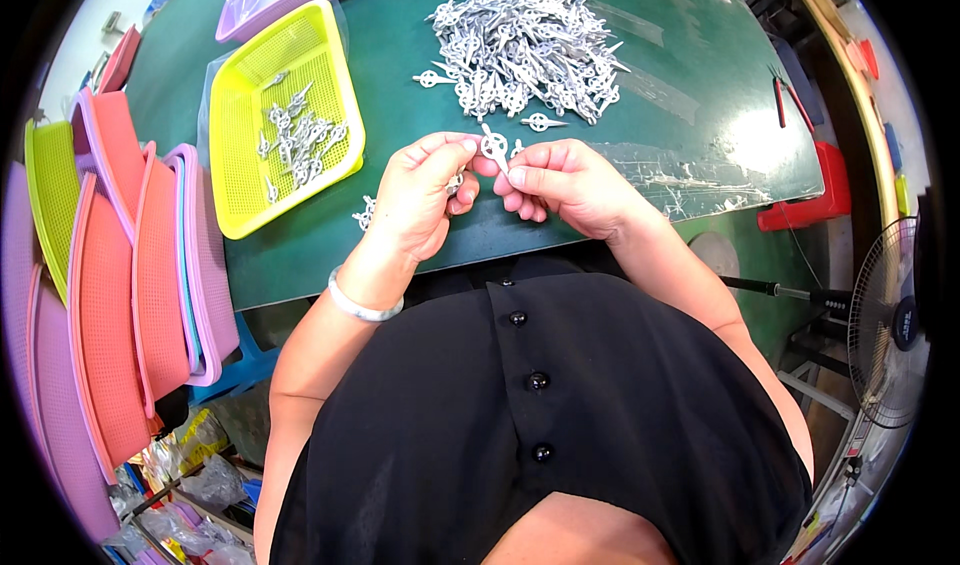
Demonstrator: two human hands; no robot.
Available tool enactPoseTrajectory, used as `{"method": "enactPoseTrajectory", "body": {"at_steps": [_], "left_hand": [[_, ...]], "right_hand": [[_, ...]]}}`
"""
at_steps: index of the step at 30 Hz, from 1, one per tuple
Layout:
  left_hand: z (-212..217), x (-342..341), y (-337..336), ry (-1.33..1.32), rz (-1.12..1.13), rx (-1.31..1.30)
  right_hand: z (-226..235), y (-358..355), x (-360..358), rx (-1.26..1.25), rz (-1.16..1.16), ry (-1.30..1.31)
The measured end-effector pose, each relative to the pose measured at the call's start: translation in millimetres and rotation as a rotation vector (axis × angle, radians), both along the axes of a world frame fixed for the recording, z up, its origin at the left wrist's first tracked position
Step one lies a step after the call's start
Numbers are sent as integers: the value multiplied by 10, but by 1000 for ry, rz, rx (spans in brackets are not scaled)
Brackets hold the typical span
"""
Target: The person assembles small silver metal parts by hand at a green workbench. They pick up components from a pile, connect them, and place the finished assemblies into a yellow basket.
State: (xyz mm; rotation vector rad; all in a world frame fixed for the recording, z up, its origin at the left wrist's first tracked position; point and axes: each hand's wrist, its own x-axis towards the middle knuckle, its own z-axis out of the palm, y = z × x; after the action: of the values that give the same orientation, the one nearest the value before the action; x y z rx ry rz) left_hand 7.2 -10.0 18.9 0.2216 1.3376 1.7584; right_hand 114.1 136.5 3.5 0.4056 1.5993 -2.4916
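Observation:
A small grey metal part [494, 146] with a round openwork ring and a pointed end is held up between both hands. My left hand [415, 190] is closed, thumb and forefinger at the ring side; another grey piece shows partly among its curled fingers. My right hand [572, 187] pinches the pointed lower end. Just beyond lies a large heap of like parts [525, 50], with a single loose part [541, 122] in front of it. More parts [366, 213] lie beside my left wrist, partly hidden.
A yellow-green plastic basket [228, 165] with several parts inside stands at the left on the green table [300, 265]. Stacked baskets [110, 265] crowd the left side. Red-handled pliers [781, 102], a red stool [815, 195] and a fan [885, 320] are at the right.

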Motion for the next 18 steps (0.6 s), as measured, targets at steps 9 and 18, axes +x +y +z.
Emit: {"method": "enactPoseTrajectory", "body": {"at_steps": [9,18], "left_hand": [[-22,4,-19,-11,-4,20],[-46,26,-21,-18,2,48]], "right_hand": [[18,5,1,36,22,3],[39,-17,0,88,0,10]]}}
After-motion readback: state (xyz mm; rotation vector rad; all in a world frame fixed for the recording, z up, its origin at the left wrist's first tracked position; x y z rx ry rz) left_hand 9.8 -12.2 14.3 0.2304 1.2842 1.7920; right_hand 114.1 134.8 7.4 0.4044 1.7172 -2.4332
